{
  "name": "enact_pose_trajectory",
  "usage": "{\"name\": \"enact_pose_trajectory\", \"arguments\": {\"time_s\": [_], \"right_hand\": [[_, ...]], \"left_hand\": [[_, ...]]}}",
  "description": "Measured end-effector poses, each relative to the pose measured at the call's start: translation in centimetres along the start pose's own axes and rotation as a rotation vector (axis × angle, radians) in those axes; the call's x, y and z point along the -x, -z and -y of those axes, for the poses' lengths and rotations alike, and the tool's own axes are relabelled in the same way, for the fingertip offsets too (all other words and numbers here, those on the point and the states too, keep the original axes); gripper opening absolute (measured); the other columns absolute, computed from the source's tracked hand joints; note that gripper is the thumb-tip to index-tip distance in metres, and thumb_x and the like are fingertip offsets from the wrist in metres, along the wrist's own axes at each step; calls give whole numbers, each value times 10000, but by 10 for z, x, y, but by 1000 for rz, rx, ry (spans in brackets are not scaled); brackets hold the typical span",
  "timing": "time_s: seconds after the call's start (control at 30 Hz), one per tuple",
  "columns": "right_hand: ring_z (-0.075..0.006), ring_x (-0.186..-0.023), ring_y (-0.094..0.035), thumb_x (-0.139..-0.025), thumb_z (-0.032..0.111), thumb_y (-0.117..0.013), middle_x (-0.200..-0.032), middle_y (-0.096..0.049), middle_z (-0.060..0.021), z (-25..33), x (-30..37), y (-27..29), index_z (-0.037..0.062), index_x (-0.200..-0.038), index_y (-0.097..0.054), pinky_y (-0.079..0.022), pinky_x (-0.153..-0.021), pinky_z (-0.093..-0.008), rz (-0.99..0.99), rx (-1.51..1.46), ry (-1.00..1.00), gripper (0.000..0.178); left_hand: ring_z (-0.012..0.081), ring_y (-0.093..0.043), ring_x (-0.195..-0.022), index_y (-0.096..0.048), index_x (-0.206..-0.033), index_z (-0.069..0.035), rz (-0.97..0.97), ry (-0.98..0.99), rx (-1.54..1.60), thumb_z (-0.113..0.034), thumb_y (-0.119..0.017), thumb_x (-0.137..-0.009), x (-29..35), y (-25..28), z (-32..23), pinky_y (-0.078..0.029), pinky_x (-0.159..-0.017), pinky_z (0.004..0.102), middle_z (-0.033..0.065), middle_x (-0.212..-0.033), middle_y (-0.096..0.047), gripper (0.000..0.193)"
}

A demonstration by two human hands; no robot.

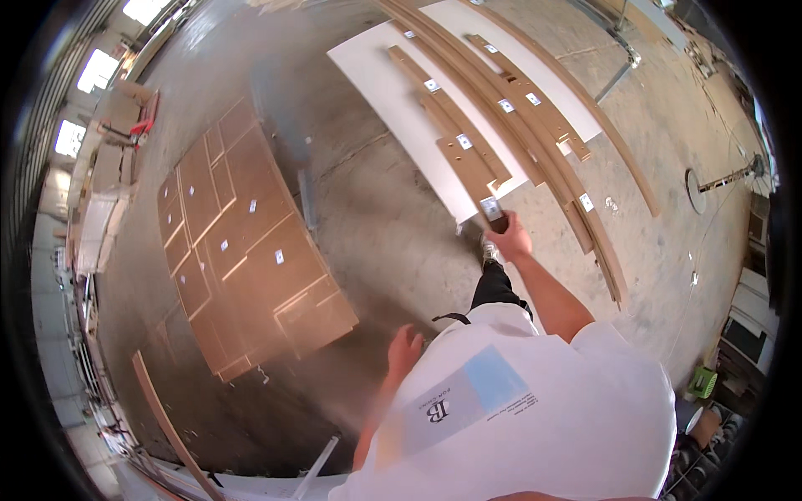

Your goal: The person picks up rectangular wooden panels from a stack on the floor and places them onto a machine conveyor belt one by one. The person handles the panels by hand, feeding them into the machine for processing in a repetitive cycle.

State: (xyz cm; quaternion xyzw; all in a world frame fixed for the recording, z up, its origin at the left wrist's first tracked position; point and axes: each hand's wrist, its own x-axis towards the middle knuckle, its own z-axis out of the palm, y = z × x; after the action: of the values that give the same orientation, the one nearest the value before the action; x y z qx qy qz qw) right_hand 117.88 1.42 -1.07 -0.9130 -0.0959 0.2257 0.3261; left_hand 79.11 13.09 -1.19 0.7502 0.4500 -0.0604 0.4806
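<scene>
My right hand (512, 239) is closed around the near end of a narrow brown board (468, 165). White labels and small holes show on that board, and its length runs away from me over a white panel (384, 71). My left hand (404, 351) hangs beside my waist with its fingers curled in, and nothing shows in it. Right of the held board lie long brown strips (535, 154) and another narrow board with holes (522, 90), also labelled. A second white panel (576, 108) lies partly beneath them.
On the left, several brown panels (242, 225) lie in a wide, low layout with small white labels. A red pallet jack (144, 121) stands at the far left. A long strip (163, 409) lies at the lower left. Toward the right edge are a wheel-like ring (692, 185) and a green basket (704, 382).
</scene>
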Motion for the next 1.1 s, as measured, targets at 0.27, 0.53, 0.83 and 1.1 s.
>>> {"name": "enact_pose_trajectory", "arguments": {"time_s": [0.27, 0.53, 0.83, 1.1], "right_hand": [[-322, -1157, -634, -680, 386, -838, -1232, -682, -144, -85, -232, 144, 140, -1349, -619, -504, -1000, -435, -235, 89, 14, 746], [-346, -1164, -599, -659, 369, -840, -1205, -641, -159, -108, -428, 191, 82, -1295, -633, -517, -978, -465, -318, 308, 40, 728], [-323, -1272, -545, -697, 424, -799, -1348, -593, -149, -111, -504, 174, 94, -1357, -577, -472, -1064, -420, -184, 417, -116, 771], [-324, -1291, -557, -852, 495, -730, -1423, -576, -151, -113, -447, 127, 73, -1435, -540, -464, -1058, -437, -321, 254, 157, 744]], "left_hand": [[345, -679, -1112, -644, -1267, -37, 215, 315, -108, -384, -613, -944, -65, -66, 9, -519, -955, 425, 205, -1184, -705, 475], [119, -640, -833, -635, -1235, -16, 131, 446, 430, -198, -613, -999, -121, -73, -141, -524, -741, 286, 77, -1030, -713, 299], [113, -639, -825, -609, -1265, -8, 128, 581, 375, -194, -616, -1009, -126, -80, -156, -526, -726, 279, 62, -1043, -715, 317], [150, -668, -855, -642, -1241, -24, 90, 570, 256, -269, -604, -993, -110, -75, -144, -542, -776, 309, 88, -1022, -723, 351]]}}
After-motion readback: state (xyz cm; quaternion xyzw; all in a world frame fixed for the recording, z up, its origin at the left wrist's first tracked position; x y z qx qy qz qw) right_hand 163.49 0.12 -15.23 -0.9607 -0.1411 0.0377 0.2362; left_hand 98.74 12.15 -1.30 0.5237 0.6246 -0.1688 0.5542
